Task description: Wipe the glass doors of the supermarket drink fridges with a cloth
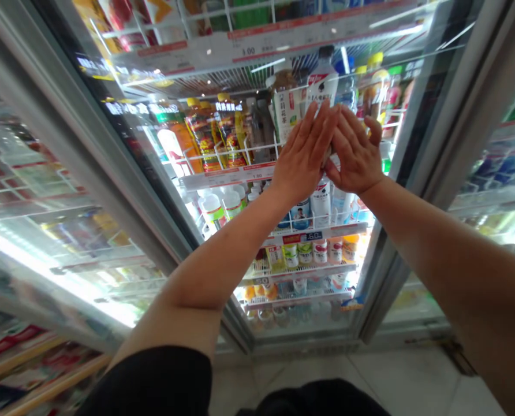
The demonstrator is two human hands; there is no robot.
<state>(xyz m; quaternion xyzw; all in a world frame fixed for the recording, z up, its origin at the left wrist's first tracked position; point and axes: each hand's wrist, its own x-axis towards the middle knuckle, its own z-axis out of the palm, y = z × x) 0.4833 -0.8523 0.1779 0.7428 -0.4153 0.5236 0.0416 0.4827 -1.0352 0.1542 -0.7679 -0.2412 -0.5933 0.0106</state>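
Observation:
My left hand (303, 147) is stretched out before a drinks cooler, fingers straight and lying close together. My right hand (356, 151) meets it at the fingertips, its thumb and little finger held apart from the rest. Both hands look open, and no object shows in either; the small gap between the palms is partly hidden. Behind them, through the glass door, stand a jasmine tea bottle (287, 107) and a white-labelled bottle with a dark cap (322, 81). Whether the hands touch the glass I cannot tell.
A metal door frame (145, 190) runs down the left side and another frame (448, 133) down the right. Orange drink bottles (179, 138) and small cups (305, 252) fill cooler shelves. Below lies a tiled floor (318, 375). Packaged goods (19, 346) sit at lower left.

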